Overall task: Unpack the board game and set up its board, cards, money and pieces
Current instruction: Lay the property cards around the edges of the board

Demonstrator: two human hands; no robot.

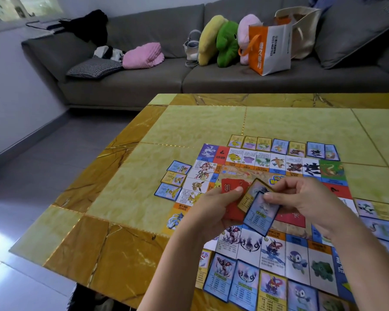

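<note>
- Tabletop [189,122]: board [265,163] lies flat, right of centre in my view. No money or pieces in sight.
- 9 o'clock of the board: three left-edge cards [173,178] face-up just beside the board, each by its matching square. Same scheme in the top row [279,146] at 12 o'clock and the near row [245,281] at 6 o'clock.
- Left hand [211,209], over board centre: curled round a red card stack [230,190], thumb pressed on the top face.
- Between the hands: a yellow-framed card [252,195] fans out from the stack. Can't tell which hand carries it.
- Blue-framed card [259,215]: right hand [301,198] pinches it near the top edge, thumb tip on its face. The lower end hangs free above the board.
- 3 o'clock of the board: right-edge cards [373,209] are down, partly hidden by the right forearm.
- Handling, my read: the cards are light, thin and glossy, so they slip on each other and bend easily. Take one by a short edge or corner with a light thumb-and-forefinger pinch, and slide it off the stack rather than lifting it.
- The board looks like a thin sheet and would likely shift if dragged on. Set cards down, don't push them.
- Step in hand, I judge: sorting the held cards to their squares, with the blue one next to place.
</note>
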